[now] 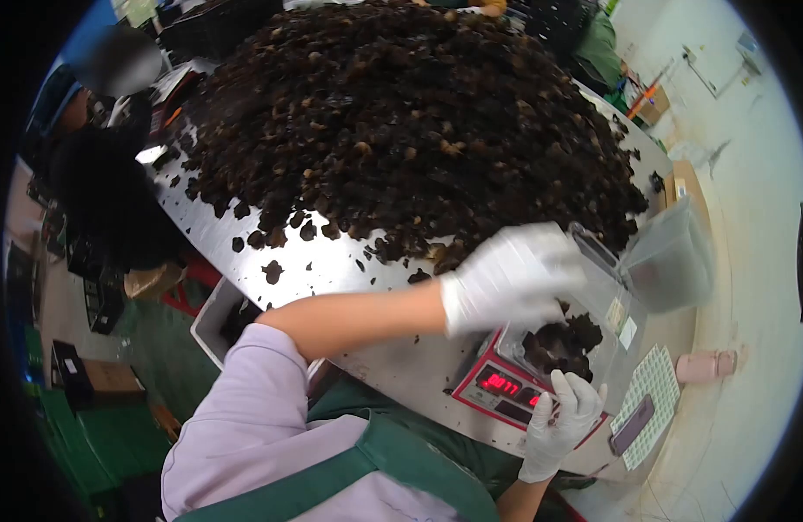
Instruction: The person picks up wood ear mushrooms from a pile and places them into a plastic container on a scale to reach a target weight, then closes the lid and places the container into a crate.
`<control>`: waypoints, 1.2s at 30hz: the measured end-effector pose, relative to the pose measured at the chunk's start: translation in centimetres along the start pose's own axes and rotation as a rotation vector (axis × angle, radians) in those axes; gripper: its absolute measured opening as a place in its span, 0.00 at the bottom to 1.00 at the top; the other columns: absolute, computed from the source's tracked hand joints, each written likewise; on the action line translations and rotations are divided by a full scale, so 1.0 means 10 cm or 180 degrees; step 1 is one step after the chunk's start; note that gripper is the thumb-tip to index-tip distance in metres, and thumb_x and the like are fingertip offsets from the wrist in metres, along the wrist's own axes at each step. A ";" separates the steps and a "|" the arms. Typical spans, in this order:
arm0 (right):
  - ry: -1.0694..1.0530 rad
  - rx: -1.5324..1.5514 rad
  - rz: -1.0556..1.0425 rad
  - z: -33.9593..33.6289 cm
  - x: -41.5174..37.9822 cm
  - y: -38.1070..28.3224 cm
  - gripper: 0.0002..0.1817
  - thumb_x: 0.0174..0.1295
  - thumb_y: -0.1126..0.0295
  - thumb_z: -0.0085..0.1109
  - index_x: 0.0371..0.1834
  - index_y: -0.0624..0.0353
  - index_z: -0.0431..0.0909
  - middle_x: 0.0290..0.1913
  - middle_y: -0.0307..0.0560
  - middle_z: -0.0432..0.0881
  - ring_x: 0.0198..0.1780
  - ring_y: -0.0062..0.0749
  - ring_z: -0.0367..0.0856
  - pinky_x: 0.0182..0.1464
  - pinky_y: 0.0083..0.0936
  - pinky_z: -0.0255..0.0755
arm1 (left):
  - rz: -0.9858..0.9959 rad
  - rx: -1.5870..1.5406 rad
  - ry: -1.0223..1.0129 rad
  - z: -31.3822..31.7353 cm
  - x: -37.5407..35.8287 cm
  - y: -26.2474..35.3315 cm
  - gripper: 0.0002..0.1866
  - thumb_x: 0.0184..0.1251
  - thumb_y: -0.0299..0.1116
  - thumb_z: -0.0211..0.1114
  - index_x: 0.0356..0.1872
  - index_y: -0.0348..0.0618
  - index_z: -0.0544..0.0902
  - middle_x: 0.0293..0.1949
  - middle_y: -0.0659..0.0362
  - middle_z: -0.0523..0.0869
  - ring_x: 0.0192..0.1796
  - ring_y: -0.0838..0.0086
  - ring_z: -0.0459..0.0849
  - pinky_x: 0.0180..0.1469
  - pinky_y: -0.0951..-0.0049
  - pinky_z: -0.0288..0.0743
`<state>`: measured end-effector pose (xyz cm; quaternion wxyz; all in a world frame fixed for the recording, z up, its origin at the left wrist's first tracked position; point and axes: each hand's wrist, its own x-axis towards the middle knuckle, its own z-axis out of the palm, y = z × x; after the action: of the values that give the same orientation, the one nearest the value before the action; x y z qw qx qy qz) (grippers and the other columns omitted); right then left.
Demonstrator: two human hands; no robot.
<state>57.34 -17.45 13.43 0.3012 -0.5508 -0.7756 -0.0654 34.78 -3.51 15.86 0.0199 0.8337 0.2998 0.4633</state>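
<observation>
While the gloved left hand (pixel 519 274) blurs above the counter (pixel 323 271), between a great heap of dark, crinkled pieces (pixel 401 130) and a red scale (pixel 481 398), its fingers look loosely curved, though whether they hold anything cannot be told. The gloved right hand (pixel 565 422) is at the scale's near side, fingers half bent and thumb apart, beside a small dark cluster (pixel 559 346) that sits on top of the scale; whether it grips any of this is unclear. A right hand leaning on the scale could falsify the glowing red reading (pixel 504 383), and a quick pass of the left could knock pieces off the cluster. Brushing the heap's ragged near edge might send bits sliding. Loose scraps near the counter's left edge could drop, perhaps into the white bin (pixel 210 326) below. Open room lies mainly in the bare metal strip left of the scale, under the left forearm. To the right, space is tight: a clear container (pixel 671 261), a patterned sheet (pixel 658 383) bearing a phone (pixel 633 424), a pink bottle (pixel 706 366), then the wall (pixel 749 174).
</observation>
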 end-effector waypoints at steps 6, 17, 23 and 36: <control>0.0267 0.0099 0.0126 -0.08 -0.08 0.06 0.13 0.65 0.66 0.61 0.52 0.47 0.84 0.50 0.37 0.80 0.54 0.36 0.79 0.75 0.52 0.57 | -0.1245 0.2405 -0.0183 -0.32 -0.28 -1.65 0.46 0.50 0.50 0.78 0.74 0.67 0.68 0.68 0.48 0.73 0.68 0.44 0.71 0.62 0.43 0.70; 0.0253 0.0146 0.0233 -0.07 -0.07 -0.04 0.11 0.62 0.71 0.63 0.48 0.49 0.85 0.49 0.38 0.81 0.53 0.36 0.79 0.73 0.50 0.60 | -0.0809 0.1427 -0.0916 -0.08 -0.77 -1.33 0.14 0.58 0.35 0.70 0.47 0.61 0.88 0.39 0.61 0.80 0.42 0.61 0.80 0.38 0.65 0.83; 0.0250 0.0136 0.0182 -0.08 -0.07 -0.01 0.11 0.62 0.71 0.63 0.48 0.50 0.85 0.48 0.39 0.81 0.51 0.37 0.80 0.73 0.50 0.60 | -0.2137 -0.0602 0.0276 -0.27 -1.29 -0.65 0.16 0.63 0.29 0.71 0.53 0.48 0.87 0.50 0.58 0.86 0.55 0.67 0.84 0.55 0.72 0.80; 0.0250 0.0188 0.0250 -0.11 -0.08 -0.01 0.11 0.63 0.73 0.61 0.48 0.51 0.85 0.46 0.39 0.82 0.50 0.37 0.80 0.74 0.51 0.60 | -0.4253 -0.6014 0.1955 -0.54 -1.34 -0.61 0.26 0.76 0.57 0.52 0.65 0.55 0.78 0.52 0.51 0.84 0.49 0.57 0.85 0.43 0.53 0.86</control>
<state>57.84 -18.63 13.88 0.3499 -0.5686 -0.7426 -0.0522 22.38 -6.77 6.86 0.7889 0.0233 0.2070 0.5781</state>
